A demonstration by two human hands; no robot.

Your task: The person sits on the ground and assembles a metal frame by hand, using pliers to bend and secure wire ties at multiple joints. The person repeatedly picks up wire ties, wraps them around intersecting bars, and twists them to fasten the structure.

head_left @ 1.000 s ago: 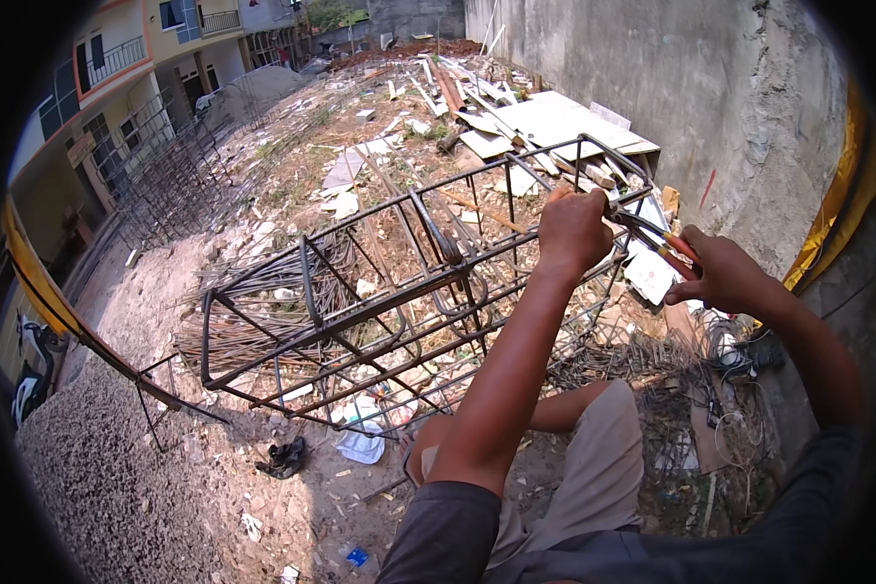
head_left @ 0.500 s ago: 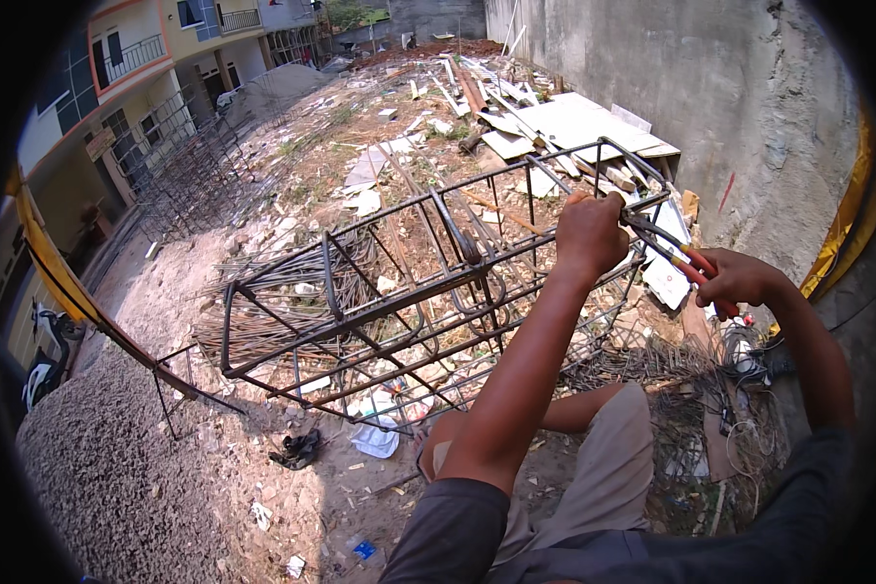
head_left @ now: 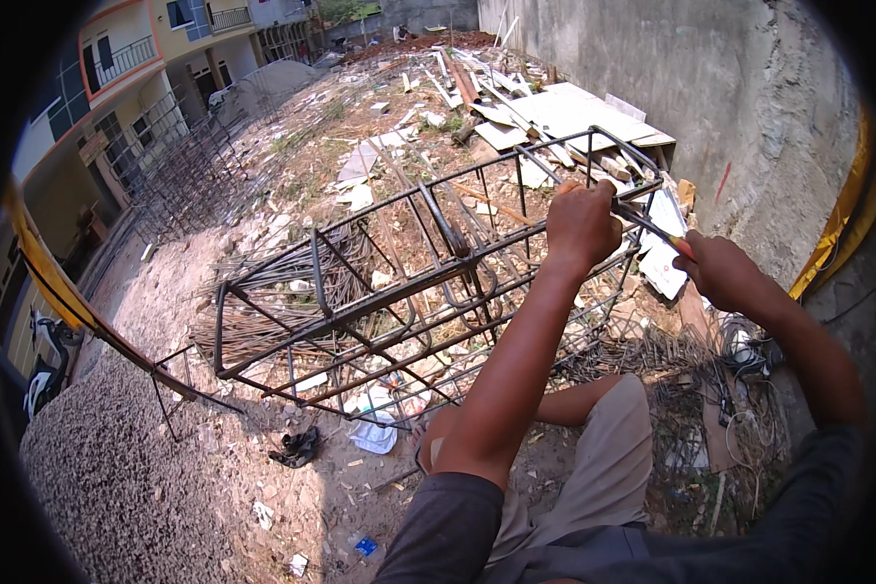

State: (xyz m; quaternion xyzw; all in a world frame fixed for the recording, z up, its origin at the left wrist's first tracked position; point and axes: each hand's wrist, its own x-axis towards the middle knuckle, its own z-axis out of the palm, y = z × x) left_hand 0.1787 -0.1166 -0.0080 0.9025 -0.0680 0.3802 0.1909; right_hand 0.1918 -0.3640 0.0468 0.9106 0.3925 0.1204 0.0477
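Observation:
In front of me stands a long cage of steel rebar (head_left: 389, 294), its bars joined by square stirrups. My left hand (head_left: 582, 226) is closed round a bar at the cage's right end. My right hand (head_left: 722, 273) grips tie-wire pincers (head_left: 658, 228) by their red-orange handles, now mostly hidden in the fist. The jaws are at the bar beside my left hand. Whether any wire lies between the jaws is too small to tell.
White boards and scrap (head_left: 594, 119) lie by the concrete wall (head_left: 720, 88). Loose rebar rods (head_left: 253, 331) lie beyond the cage. A gravel heap (head_left: 117, 477) is at the left. Tangled wire (head_left: 652, 355) lies near my right knee, and a black scrap (head_left: 297, 446) is on the ground.
The pincers' handles, spread apart before, have been squeezed together in my right hand, which has moved slightly up and left. My left hand stays on the cage, shifted slightly left in view.

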